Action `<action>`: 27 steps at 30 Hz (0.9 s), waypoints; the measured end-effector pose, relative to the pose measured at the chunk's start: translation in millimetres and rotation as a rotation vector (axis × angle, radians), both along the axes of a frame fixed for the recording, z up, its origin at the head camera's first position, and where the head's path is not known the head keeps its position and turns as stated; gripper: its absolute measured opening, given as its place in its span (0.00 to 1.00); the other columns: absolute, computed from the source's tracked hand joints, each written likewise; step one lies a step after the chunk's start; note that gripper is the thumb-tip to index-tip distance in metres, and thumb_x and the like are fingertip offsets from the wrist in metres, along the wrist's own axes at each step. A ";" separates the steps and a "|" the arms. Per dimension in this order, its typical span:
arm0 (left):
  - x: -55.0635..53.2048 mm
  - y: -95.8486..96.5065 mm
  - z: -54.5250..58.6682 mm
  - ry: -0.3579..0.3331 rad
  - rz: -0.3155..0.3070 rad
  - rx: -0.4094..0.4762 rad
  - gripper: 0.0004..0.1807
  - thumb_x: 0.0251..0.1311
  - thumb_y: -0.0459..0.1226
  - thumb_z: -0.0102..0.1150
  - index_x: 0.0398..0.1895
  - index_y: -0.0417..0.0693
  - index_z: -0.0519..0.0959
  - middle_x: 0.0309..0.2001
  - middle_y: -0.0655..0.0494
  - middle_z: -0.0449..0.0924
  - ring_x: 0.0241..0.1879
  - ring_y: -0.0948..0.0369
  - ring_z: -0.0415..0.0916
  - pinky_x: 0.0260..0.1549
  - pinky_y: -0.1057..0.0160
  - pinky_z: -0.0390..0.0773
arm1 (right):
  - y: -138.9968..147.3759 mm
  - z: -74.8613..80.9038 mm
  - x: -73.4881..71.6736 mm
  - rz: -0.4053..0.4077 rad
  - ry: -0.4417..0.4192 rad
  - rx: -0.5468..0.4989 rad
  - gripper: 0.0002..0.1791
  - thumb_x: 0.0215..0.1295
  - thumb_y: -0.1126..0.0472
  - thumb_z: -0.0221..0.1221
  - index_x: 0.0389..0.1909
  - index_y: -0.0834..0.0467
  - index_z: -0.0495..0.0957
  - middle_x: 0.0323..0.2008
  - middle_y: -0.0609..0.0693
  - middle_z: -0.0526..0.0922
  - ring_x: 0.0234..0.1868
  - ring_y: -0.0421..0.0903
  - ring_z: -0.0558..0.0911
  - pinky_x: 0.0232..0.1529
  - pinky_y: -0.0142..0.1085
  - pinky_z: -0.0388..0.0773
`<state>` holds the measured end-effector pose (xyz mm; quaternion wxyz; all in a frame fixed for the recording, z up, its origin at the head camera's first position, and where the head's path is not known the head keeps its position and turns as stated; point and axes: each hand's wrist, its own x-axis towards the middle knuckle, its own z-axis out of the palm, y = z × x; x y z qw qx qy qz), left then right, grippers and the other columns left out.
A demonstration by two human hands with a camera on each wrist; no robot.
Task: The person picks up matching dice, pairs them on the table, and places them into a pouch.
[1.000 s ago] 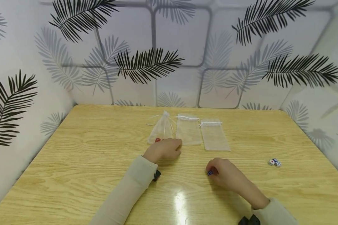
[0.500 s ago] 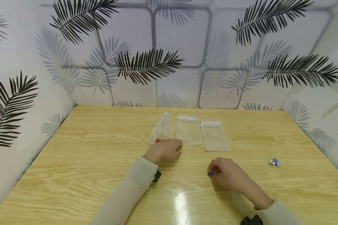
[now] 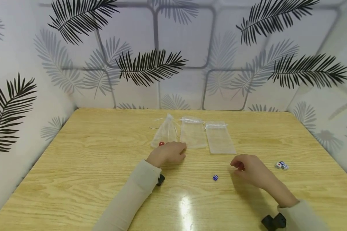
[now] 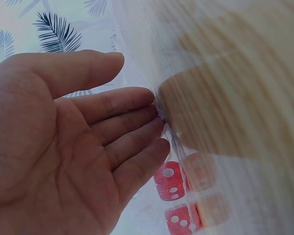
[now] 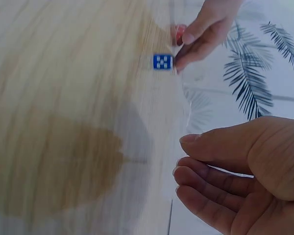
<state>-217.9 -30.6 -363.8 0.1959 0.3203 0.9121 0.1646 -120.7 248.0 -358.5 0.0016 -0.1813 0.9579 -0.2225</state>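
On the table's middle lies a blue die [image 3: 215, 177] with white pips, alone. My right hand [image 3: 251, 170] hovers to its right, fingers loosely bent and holding nothing; the right wrist view shows a gap between thumb and fingertips. My left hand [image 3: 168, 153] rests near the lower edge of the left mesh bag [image 3: 167, 133], its fingers fairly straight and nothing gripped. Red dice [image 4: 170, 181] show beside those fingers in the left wrist view; in the head view one red die [image 3: 161, 143] shows in the bag, others hidden by the hand.
Two flat mesh bags, a middle one [image 3: 193, 133] and a right one [image 3: 220, 138], lie beside the left bag. A small cluster of white and blue dice [image 3: 282, 165] sits at the right. A patterned wall [image 3: 176, 86] rises behind the table.
The right hand has let go of the blue die, which stays on the table, and has moved right and slightly away. The left hand has stayed in place.
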 end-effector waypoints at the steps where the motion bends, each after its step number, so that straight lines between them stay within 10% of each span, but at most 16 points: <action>1: -0.1 0.0 -0.1 0.000 0.000 0.000 0.08 0.70 0.37 0.46 0.30 0.47 0.66 0.23 0.58 0.59 0.22 0.62 0.56 0.23 0.66 0.57 | 3.8 -0.3 -0.8 -0.009 0.005 0.005 0.08 0.52 0.71 0.65 0.34 0.65 0.81 0.32 0.53 0.83 0.31 0.43 0.80 0.31 0.35 0.78; 27: -0.7 -1.0 -0.6 0.007 -0.002 0.002 0.09 0.69 0.36 0.46 0.29 0.48 0.65 0.23 0.58 0.58 0.22 0.62 0.55 0.23 0.66 0.56 | 98.5 -5.3 -9.5 -0.311 0.053 0.076 0.12 0.58 0.67 0.58 0.39 0.72 0.78 0.32 0.65 0.82 0.33 0.59 0.81 0.32 0.50 0.78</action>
